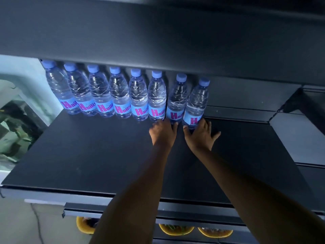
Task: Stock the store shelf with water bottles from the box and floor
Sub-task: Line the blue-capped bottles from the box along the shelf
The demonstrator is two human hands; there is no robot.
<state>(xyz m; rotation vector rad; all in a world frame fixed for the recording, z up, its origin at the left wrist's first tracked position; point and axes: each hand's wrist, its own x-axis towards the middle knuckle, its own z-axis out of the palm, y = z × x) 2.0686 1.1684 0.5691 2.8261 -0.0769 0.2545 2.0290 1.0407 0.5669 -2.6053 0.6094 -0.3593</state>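
Eight clear water bottles with blue caps and blue labels stand in a row (121,95) at the back of a dark shelf (88,152). My left hand (163,132) curls round the base of the seventh bottle (176,97). The eighth and rightmost bottle (197,101) stands against it, tilted slightly. My right hand (200,136) holds that bottle's base between thumb and fingers, with the little finger spread on the shelf. Both bottle bases are partly hidden by my hands. No box or floor bottles are in view.
A dark upper shelf (158,41) overhangs the bottle caps closely. To the right of the row the shelf back is bare, and an adjoining shelf section (299,138) angles away. Yellow-rimmed items (175,229) sit on a lower level. A pale wall (21,71) lies left.
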